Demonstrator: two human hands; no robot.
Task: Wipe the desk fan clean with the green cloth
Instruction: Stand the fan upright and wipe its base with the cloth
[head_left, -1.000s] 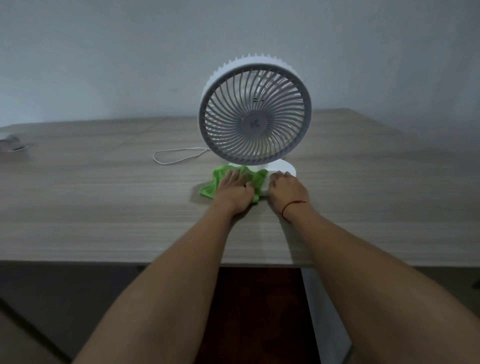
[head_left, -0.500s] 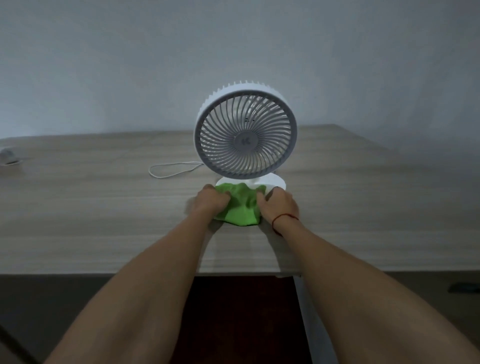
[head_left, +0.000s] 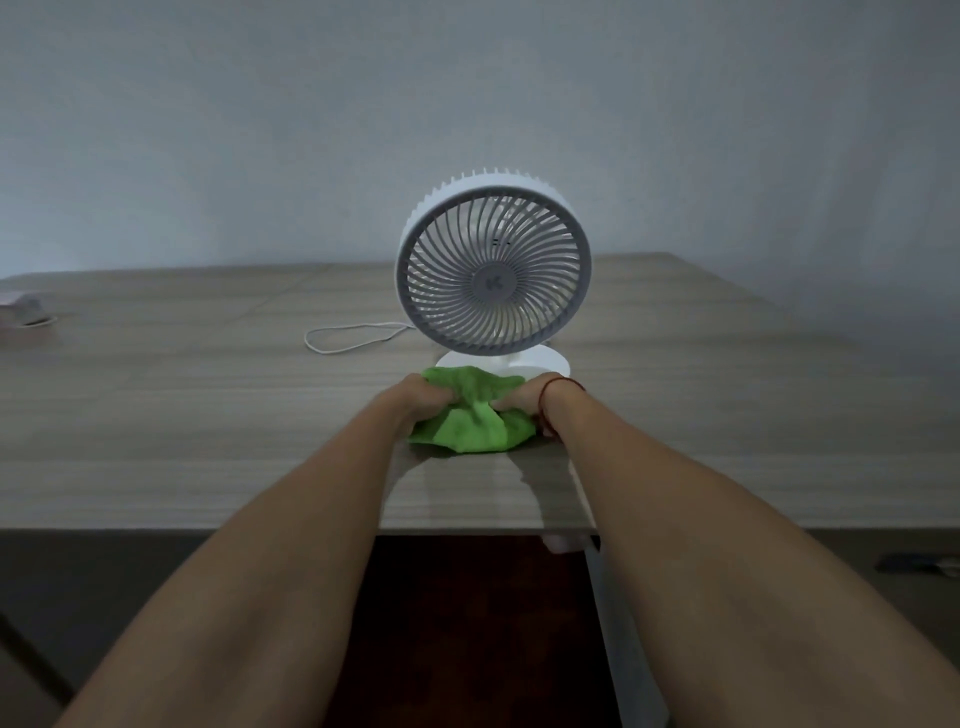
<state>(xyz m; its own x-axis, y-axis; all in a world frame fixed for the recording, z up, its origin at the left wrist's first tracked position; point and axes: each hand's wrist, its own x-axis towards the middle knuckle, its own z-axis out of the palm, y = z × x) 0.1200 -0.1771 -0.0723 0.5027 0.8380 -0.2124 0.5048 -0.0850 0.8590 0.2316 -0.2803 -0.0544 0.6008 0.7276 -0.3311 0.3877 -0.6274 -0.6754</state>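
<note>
Two bare forearms reach forward from the bottom of the view, across a wood-grain tabletop (head_left: 208, 426), and meet on a green cloth (head_left: 470, 431). The left grip (head_left: 423, 402), the person's left hand, has its fingers curled into the cloth's left side. The right grip (head_left: 522, 402), with a red thread (head_left: 561, 385) round its wrist, pinches the right side. Each holds a fold of fabric; neither is open.

The cloth is crumpled between them, its near edge lying on the tabletop just in front of the desk fan (head_left: 493, 270). Its far edge seems to reach the fan's round white base (head_left: 540, 364), though the dim light makes actual contact hard to confirm. Bunching the cloth from both sides probably serves to form a thick pad, which is easier to press against a surface than a loose sheet.

The fan stands upright with its spiral grille facing the person, within easy reach. No part of the cloth is on the grille, so that wiping looks yet to be done. A thin white cable (head_left: 353, 338) loops across the tabletop to the fan's left.
</note>
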